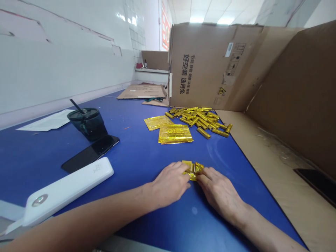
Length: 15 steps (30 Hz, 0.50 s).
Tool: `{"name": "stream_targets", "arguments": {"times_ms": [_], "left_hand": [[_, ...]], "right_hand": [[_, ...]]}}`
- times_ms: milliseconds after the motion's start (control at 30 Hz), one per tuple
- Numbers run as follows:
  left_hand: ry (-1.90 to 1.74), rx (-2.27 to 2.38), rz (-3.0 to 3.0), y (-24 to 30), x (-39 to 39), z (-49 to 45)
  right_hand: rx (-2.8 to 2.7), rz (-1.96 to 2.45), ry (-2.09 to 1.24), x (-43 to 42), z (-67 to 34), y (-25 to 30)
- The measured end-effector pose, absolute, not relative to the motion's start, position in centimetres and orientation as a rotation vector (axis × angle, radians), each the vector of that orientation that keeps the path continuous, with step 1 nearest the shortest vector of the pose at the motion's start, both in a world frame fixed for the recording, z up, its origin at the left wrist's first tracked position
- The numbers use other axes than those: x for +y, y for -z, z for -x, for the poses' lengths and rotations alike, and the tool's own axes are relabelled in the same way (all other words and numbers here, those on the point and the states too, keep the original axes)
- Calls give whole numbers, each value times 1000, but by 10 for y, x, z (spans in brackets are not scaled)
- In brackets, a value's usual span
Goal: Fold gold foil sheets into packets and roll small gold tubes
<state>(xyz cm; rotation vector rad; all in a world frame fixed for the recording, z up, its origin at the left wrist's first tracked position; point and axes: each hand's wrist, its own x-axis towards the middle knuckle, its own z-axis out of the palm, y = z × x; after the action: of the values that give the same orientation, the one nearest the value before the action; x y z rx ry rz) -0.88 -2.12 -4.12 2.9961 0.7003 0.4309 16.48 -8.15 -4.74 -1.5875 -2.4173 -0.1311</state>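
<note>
Both my hands rest on the blue table (147,157) near its front edge. My left hand (169,183) and my right hand (220,194) pinch a small piece of gold foil paper (193,168) between their fingertips, pressing it against the table. The paper is partly folded. Further back lies a stack of flat gold foil sheets (174,133), with another flat sheet (157,122) beside it. Behind those is a heap of several rolled gold foil pieces (201,119).
A dark cup with a straw (88,122), a black phone (90,154) and a white power bank (65,190) lie at the left. Large cardboard panels (215,66) stand at the back and right. White paper (48,120) lies far left.
</note>
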Motion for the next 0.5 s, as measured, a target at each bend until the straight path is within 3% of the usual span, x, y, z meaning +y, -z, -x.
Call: {"name": "stream_targets", "arguments": {"times_ms": [500], "left_hand": [[-402, 665, -2935, 41, -18, 7]], "right_hand": [[-2404, 1510, 138, -81, -166, 45]]}}
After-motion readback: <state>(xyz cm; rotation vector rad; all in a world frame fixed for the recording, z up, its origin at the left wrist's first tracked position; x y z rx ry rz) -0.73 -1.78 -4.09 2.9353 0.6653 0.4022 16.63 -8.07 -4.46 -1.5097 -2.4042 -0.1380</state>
